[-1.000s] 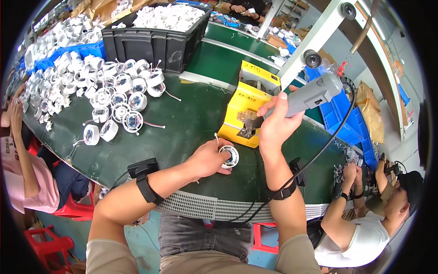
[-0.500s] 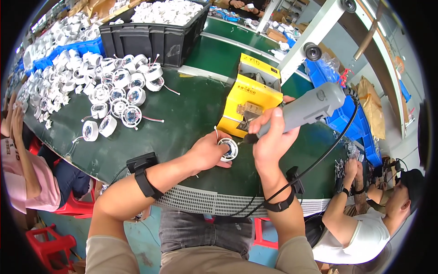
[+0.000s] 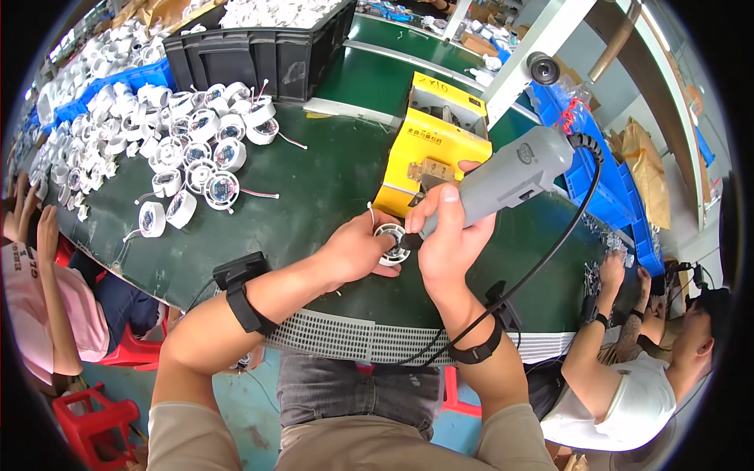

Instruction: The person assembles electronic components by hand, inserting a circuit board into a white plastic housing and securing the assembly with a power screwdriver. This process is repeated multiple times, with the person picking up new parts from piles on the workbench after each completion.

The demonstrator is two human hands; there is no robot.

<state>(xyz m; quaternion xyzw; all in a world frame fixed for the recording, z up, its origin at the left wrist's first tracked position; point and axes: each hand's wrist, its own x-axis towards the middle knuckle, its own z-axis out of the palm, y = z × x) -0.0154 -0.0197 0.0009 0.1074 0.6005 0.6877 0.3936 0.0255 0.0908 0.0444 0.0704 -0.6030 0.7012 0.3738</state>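
A bare stretch of green table [image 3: 330, 180] lies open to the left of the left hand [image 3: 357, 250], running up toward the black crate [image 3: 259, 51]. Farther left, a heap of white round lamp housings [image 3: 196, 149] crowds the surface, loose wires trailing from it into the open patch. Directly behind both hands, a yellow box [image 3: 440, 149] blocks the way forward, just beside the grey power screwdriver [image 3: 510, 179] held in the right hand [image 3: 448, 243]. The tool's black cable [image 3: 550, 259] loops across the right side, where a blue bin [image 3: 605, 180] walls off the table edge.
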